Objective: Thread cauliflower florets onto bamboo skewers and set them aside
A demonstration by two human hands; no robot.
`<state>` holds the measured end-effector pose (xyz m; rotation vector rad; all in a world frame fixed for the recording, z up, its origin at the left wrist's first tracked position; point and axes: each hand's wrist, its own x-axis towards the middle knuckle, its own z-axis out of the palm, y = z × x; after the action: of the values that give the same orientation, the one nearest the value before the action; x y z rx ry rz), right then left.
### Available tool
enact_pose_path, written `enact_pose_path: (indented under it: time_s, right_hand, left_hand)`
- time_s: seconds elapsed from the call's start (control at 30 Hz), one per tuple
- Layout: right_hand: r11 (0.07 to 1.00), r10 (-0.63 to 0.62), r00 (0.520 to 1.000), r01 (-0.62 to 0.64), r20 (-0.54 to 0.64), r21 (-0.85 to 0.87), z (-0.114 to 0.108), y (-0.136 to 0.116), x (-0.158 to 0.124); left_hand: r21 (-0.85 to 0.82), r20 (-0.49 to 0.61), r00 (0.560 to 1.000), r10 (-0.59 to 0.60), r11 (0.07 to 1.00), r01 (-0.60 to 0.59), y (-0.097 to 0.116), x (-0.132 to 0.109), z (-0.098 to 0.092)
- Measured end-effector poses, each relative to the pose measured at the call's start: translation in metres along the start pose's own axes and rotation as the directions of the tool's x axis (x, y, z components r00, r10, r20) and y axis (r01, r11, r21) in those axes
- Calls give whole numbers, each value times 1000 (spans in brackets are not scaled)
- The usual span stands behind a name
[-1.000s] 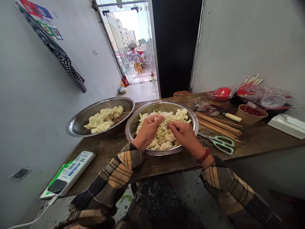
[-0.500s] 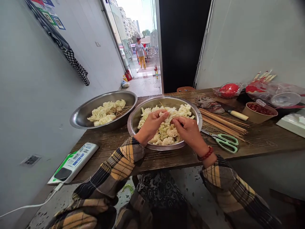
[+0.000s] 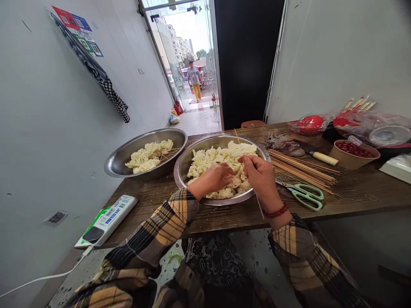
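Cauliflower is filling a steel basin on the table. The right hand is pinching a skewer; the left hand is hanging curled over the cauliflower, its grip hidden. Skewering seems to be the step in hand, calling for a steady skewer and a well-aligned piece. Scissors are crowding the right side, loose sticks are lying beyond, and another basin is standing leftward.
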<state>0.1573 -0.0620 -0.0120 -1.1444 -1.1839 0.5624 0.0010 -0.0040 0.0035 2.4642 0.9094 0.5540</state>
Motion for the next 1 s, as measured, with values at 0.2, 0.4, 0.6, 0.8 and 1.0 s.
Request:
enact_pose_path:
  time_s: [0.2,0.4,0.6,0.8,1.0]
  right_hand:
    - [1000,-23,999,23,35,7,-1,-4,-1]
    - [999,-33,999,32,32,23,-2,-5,-2]
    - [998,7,1000,-8,20,59,-2,-5,-2]
    - [997,35,999,-37,31,67,-1,-3,-3]
    - [997,46,997,-49,69,52,-1,-1,-4]
  left_hand:
    - [288,150,987,59,952,-101,5,7,6]
    - [428,232,972,49,892,-147,9,11,8]
    - [4,-58,991,-119,993,119,1,6,-3]
    - [-782,-134,920,-369,610,131,0,-3,-20]
    - [-958,-143,890,-434,285,-15,6,-8,-27]
